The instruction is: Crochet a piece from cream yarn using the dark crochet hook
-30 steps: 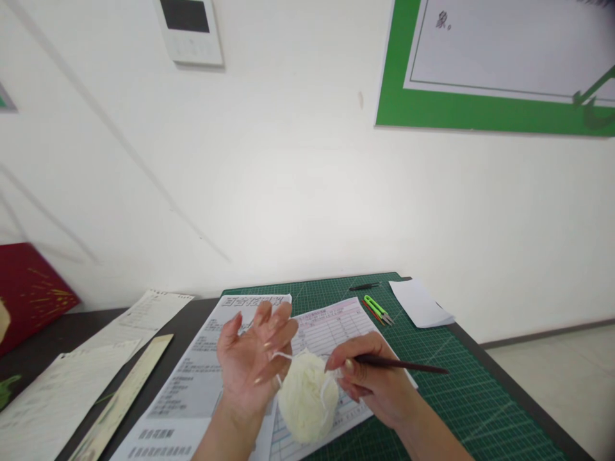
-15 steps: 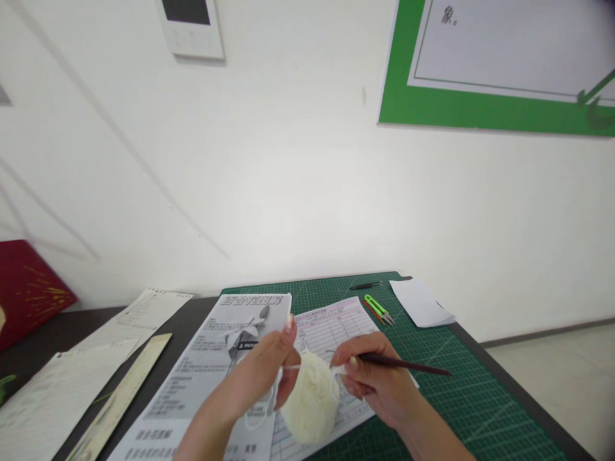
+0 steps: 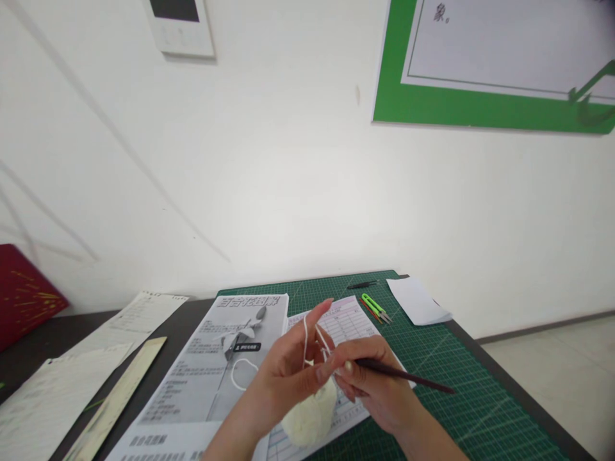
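Observation:
My right hand (image 3: 379, 378) grips a dark brown crochet hook (image 3: 413, 379) like a pencil, its handle pointing to the right. The hook's tip is hidden among the fingers. Over the raised index finger of my left hand (image 3: 288, 368) runs a strand of white yarn (image 3: 306, 336), and that hand's thumb and other fingers pinch close to the hook. Both hands meet at the fingertips. Below them, a cream-white ball of yarn (image 3: 310, 419) rests on the papers, partly covered by my left hand. A loose loop of yarn hangs left of my left wrist.
Under the hands lie a printed flower sheet (image 3: 192, 384) and a ruled form (image 3: 343, 320) on a green cutting mat (image 3: 461, 384). Green thread snips (image 3: 375, 306), black tweezers (image 3: 362, 284) and a white paper (image 3: 416, 301) sit behind. A ruler (image 3: 120, 394) and handwritten sheets (image 3: 139, 314) are leftward.
My left hand has moved right to meet my right hand, its index finger now raised with yarn over it. The yarn between the hands is no longer stretched straight across.

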### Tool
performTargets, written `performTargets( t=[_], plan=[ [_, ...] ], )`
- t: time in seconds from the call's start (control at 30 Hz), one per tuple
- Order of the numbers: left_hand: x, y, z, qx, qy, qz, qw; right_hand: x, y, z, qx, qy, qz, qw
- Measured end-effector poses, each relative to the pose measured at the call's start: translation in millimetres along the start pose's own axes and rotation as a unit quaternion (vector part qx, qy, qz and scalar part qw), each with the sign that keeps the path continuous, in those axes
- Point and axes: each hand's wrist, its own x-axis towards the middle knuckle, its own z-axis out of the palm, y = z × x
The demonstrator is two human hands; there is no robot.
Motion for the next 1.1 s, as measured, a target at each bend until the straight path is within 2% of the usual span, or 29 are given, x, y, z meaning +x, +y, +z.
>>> performTargets(
  t=[0.13,0.27,0.37,0.47,0.57,0.7,0.87,1.03,1.1],
  plan=[
    [1,-3,-0.6,-0.039,-0.047,0.010,0.998,-1,-4,1,-0.074,-0.013,-0.014,0.997],
    [-2,-5,1.3,-0.078,0.027,-0.031,0.996,1,-9,4,-0.096,-0.018,-0.028,0.995],
    [-2,-8,4.9,-0.130,0.037,-0.012,0.991,2,-8,7,-0.078,-0.013,-0.036,0.996],
    [0,-10,9.0,-0.161,0.042,0.007,0.986,3,-3,10,-0.053,0.029,-0.062,0.996],
    [1,-9,13.1,-0.170,0.078,0.005,0.982,3,3,10,-0.062,0.071,-0.073,0.993],
    [-1,-5,19.9,-0.160,0.138,-0.015,0.977,0,6,8,-0.088,0.070,-0.096,0.989],
    [-2,-7,24.3,-0.167,0.123,-0.019,0.978,-1,8,10,-0.044,0.075,-0.101,0.991],
    [-1,-8,24.7,-0.170,0.120,-0.001,0.978,1,12,12,-0.037,0.168,-0.112,0.979],
    [0,-7,24.7,-0.169,0.118,0.010,0.979,2,12,11,-0.028,0.180,-0.102,0.978]
  ],
)
